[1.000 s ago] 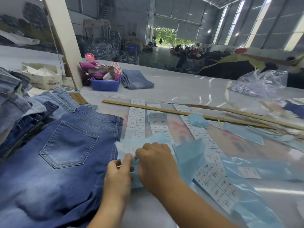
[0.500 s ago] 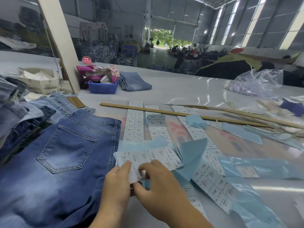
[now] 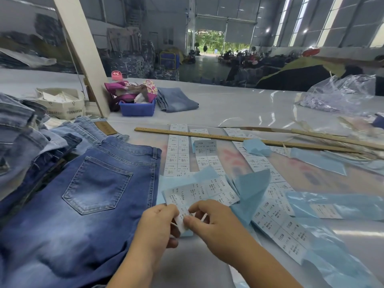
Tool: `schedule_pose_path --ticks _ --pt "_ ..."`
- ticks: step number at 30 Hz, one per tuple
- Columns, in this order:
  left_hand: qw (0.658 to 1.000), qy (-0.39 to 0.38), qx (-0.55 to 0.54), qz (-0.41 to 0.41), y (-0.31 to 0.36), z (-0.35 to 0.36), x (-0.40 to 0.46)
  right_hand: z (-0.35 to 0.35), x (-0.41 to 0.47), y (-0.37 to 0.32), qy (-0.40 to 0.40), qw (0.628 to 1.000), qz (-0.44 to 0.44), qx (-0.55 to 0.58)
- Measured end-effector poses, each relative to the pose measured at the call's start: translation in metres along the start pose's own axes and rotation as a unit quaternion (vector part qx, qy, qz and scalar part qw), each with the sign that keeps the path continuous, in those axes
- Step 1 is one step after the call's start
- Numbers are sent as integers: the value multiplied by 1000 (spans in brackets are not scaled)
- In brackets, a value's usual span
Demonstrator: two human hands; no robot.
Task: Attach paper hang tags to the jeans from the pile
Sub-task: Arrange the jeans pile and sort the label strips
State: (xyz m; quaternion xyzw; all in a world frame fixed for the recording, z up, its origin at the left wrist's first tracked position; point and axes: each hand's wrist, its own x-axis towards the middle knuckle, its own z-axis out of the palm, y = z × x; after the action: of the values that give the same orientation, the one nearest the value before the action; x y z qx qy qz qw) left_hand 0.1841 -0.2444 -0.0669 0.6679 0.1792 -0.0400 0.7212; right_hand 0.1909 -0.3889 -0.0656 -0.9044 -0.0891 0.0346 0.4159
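Note:
A pair of dark blue jeans point(image 3: 83, 200) lies flat on the table, back pocket up, at the lower left. More jeans are piled point(image 3: 25, 138) behind it on the left. A white sheet of printed tags point(image 3: 199, 194) on blue backing lies just right of the jeans. My left hand point(image 3: 158, 225) pinches the sheet's near corner. My right hand point(image 3: 212, 221) pinches a single tag at that same corner, its end bent away from the sheet. Other tag strips point(image 3: 177, 154) lie in rows farther back.
A long wooden ruler point(image 3: 228, 138) lies across the tag strips. Blue backing papers point(image 3: 318, 161) and clear plastic point(image 3: 340, 96) lie on the right. At the back stand a blue bin point(image 3: 138, 109), folded jeans point(image 3: 176, 99), a white box point(image 3: 62, 104) and a slanted post point(image 3: 83, 55).
My hands slid back toward me and uncovered the tag sheet. They now pinch its near corner, where one tag curls away from the sheet.

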Motion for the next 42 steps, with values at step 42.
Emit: schedule_pose_path --ticks 42 --pt "998 -53 34 -27 0 -1 -1 -2 7 8 -104 954 122 254"
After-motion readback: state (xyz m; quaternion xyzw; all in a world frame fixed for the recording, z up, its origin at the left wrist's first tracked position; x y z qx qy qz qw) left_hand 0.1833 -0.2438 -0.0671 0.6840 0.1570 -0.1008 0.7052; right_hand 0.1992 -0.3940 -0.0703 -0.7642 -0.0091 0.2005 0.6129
